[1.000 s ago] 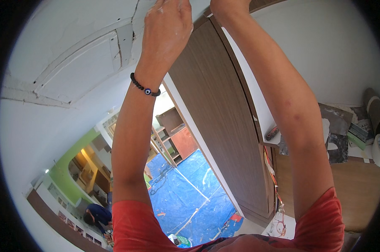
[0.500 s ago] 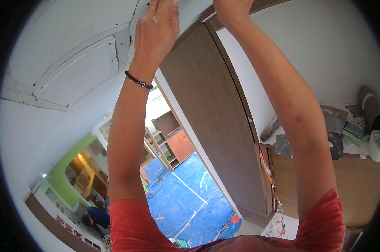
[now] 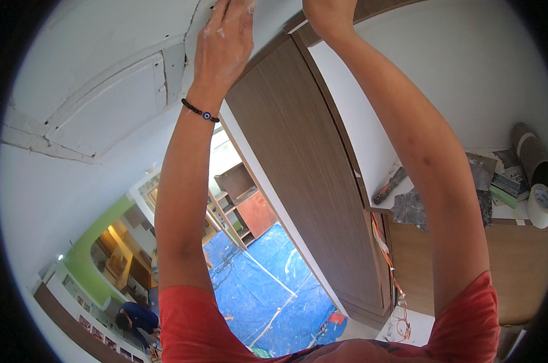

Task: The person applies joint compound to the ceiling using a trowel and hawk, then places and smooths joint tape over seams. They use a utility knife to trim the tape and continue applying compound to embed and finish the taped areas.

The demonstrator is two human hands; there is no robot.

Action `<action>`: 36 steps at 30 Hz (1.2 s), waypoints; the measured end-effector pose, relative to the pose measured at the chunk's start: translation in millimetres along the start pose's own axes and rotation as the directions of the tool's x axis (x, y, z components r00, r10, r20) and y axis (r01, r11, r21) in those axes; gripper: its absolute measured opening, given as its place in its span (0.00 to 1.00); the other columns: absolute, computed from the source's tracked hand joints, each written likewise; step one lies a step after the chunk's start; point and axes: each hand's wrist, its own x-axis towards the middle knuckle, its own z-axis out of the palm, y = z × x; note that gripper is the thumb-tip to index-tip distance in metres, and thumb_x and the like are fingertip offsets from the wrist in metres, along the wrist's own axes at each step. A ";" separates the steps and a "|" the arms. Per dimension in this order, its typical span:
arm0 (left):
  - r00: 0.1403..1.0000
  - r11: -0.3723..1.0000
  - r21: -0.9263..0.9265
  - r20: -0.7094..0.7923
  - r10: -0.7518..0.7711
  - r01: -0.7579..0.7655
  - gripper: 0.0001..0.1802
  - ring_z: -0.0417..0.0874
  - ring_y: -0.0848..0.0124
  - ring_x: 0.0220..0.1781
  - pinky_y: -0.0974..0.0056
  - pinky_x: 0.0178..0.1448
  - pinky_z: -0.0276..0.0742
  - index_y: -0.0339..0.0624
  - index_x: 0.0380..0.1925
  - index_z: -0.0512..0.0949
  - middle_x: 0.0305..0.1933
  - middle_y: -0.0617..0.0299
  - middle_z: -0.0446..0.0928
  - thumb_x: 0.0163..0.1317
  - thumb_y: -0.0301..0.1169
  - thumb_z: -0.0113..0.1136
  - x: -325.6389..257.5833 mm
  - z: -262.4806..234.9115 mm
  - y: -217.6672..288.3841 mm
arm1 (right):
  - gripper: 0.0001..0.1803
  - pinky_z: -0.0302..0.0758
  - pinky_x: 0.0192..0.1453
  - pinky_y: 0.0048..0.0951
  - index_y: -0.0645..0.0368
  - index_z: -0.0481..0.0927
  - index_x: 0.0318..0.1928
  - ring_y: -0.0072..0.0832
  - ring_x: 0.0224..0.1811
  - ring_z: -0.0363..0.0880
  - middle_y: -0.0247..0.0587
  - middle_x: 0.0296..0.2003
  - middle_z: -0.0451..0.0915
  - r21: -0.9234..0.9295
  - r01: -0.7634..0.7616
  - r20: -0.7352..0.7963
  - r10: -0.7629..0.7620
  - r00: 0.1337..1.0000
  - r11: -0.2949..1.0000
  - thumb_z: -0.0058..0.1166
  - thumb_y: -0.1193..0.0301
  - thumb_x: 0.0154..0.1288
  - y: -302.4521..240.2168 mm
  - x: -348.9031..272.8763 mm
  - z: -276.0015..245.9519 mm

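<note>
My left hand (image 3: 225, 45) is raised to the top edge against the white panelled ceiling (image 3: 110, 91), with white smears on its back. Its visible fingers look stretched out, though some tips are cut off, and no held thing shows. A dark bead bracelet (image 3: 200, 112) circles that wrist. My right hand (image 3: 331, 17) is up beside the top of the brown wood-grain panel (image 3: 304, 151). Its fingers lie beyond the upper edge, so anything in them is hidden.
On the right, a shelf holds a putty knife (image 3: 390, 185), grey sandpaper sheets (image 3: 410, 207), a tape roll (image 3: 541, 206) and a dark tube (image 3: 531, 151). Orange wires (image 3: 390, 266) hang below. Blue sheeting (image 3: 262, 284) covers the floor. A person in dark blue (image 3: 139, 319) bends at lower left.
Both hands sit slightly further left and higher in the picture, as the whole view shifts a little. Their poses look nearly the same.
</note>
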 end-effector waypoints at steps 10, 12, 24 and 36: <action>1.000 1.000 0.005 0.009 -0.019 0.019 0.25 0.81 0.37 0.47 0.45 0.51 0.81 0.47 0.72 0.70 0.49 0.36 0.78 0.77 0.28 0.48 -2.0 -4.1 -1.1 | 0.10 0.80 0.49 0.30 0.65 0.78 0.43 0.27 0.40 0.84 0.43 0.36 0.86 -0.004 0.016 -0.043 -0.016 0.999 1.000 0.66 0.79 0.65 -1.3 -1.6 4.7; 1.000 0.999 0.037 -0.012 -0.005 0.006 0.25 0.81 0.38 0.47 0.45 0.51 0.81 0.46 0.72 0.70 0.49 0.37 0.78 0.76 0.27 0.49 -4.3 -2.0 -1.3 | 0.10 0.80 0.49 0.30 0.65 0.78 0.44 0.27 0.40 0.85 0.43 0.36 0.86 0.003 0.007 -0.042 -0.007 0.999 1.000 0.65 0.79 0.65 -1.1 -1.9 4.5; 0.992 0.994 -0.036 0.068 -0.105 0.107 0.28 0.81 0.41 0.51 0.46 0.53 0.79 0.43 0.71 0.71 0.56 0.39 0.78 0.71 0.22 0.50 -13.9 -1.5 0.1 | 0.09 0.81 0.50 0.29 0.65 0.78 0.44 0.27 0.41 0.85 0.43 0.37 0.86 0.014 0.018 -0.018 -0.018 1.000 1.000 0.63 0.81 0.66 3.1 0.0 2.2; 0.990 0.998 -0.021 0.125 0.064 -0.062 0.22 0.88 0.59 0.47 0.56 0.45 0.89 0.45 0.65 0.76 0.62 0.50 0.82 0.72 0.23 0.54 -85.8 4.8 -17.1 | 0.09 0.80 0.56 0.37 0.68 0.80 0.50 0.38 0.48 0.87 0.51 0.43 0.87 -0.314 0.138 0.234 -0.064 0.970 0.939 0.56 0.76 0.74 6.3 11.6 -54.9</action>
